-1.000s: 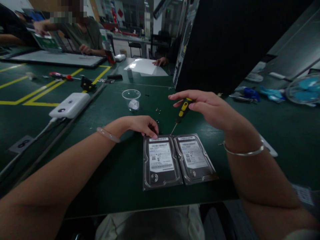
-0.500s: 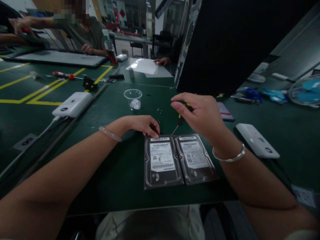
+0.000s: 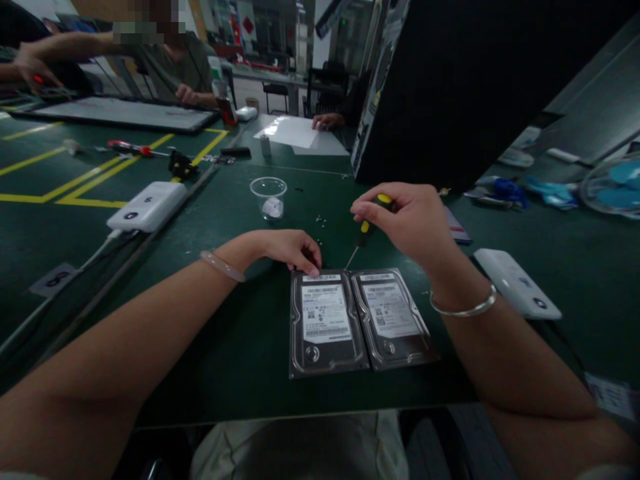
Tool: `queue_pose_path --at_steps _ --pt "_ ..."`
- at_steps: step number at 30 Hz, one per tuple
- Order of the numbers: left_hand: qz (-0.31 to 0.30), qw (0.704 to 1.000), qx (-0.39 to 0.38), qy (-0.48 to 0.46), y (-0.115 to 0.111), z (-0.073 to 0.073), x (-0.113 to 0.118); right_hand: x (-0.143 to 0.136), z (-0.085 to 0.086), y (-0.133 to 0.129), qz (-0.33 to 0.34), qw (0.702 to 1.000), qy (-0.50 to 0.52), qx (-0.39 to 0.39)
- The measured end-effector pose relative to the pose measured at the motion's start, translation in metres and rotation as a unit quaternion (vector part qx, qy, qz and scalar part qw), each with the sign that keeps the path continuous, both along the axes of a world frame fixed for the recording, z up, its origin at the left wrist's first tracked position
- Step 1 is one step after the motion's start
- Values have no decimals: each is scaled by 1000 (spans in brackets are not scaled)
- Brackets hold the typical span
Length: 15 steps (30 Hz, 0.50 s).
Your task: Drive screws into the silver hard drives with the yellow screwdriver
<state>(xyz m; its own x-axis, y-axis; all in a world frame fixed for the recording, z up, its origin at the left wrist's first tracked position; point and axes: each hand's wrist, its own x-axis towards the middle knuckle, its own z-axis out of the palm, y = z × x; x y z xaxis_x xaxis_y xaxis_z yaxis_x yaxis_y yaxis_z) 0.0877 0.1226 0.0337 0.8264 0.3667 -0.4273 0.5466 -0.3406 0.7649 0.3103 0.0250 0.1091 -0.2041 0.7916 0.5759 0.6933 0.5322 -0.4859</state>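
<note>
Two hard drives lie label up, side by side, near the table's front edge: the left hard drive and the right hard drive. My left hand is closed at the far edge of the left drive, its thumb on the top corner and its other fingers curled behind. In my right hand is a yellow and black screwdriver, gripped by the handle and slanted. Its tip meets the far edge of the left drive, near the gap between the two. Several small screws lie beyond the drives.
A clear plastic cup holding something white stands beyond my left hand. A large black computer case rises at the back right. White power boxes flank the work area. Across the table a co-worker's hand rests by white sheets.
The fingers of my right hand have closed further round the screwdriver handle, and the hand has shifted slightly right. My left hand and both drives stay in place.
</note>
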Motion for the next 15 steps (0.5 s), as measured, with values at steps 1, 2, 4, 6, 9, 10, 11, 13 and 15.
queue_pose_path --at_steps 1,2,4,6,9,10,11,13,15 --pt "0 1000 1 0 0 0 0 -1 -3 1 -21 1000 -8 19" --pt "0 1000 1 -1 0 0 0 -1 -6 1 -36 999 -18 32" --pt "2 1000 -4 -6 0 0 0 -3 -8 0 -44 998 -31 37" --pt "0 1000 -7 -8 1 0 0 -5 -7 -1 -31 999 -26 17" --pt "-3 1000 -3 -6 1 -1 -1 -8 -3 -1 2 1000 -11 -7" --pt "-4 1000 -1 -5 1 -1 -1 -8 -2 0 14 1000 -11 -13" --pt "-3 1000 -1 -5 1 -1 -1 -7 -2 1 25 999 -11 -21" --pt "-5 1000 -2 -8 1 -2 -1 -4 -2 4 37 998 -5 -47" --pt "-8 1000 -1 -11 2 -3 -1 1 -3 7 40 997 15 -62"
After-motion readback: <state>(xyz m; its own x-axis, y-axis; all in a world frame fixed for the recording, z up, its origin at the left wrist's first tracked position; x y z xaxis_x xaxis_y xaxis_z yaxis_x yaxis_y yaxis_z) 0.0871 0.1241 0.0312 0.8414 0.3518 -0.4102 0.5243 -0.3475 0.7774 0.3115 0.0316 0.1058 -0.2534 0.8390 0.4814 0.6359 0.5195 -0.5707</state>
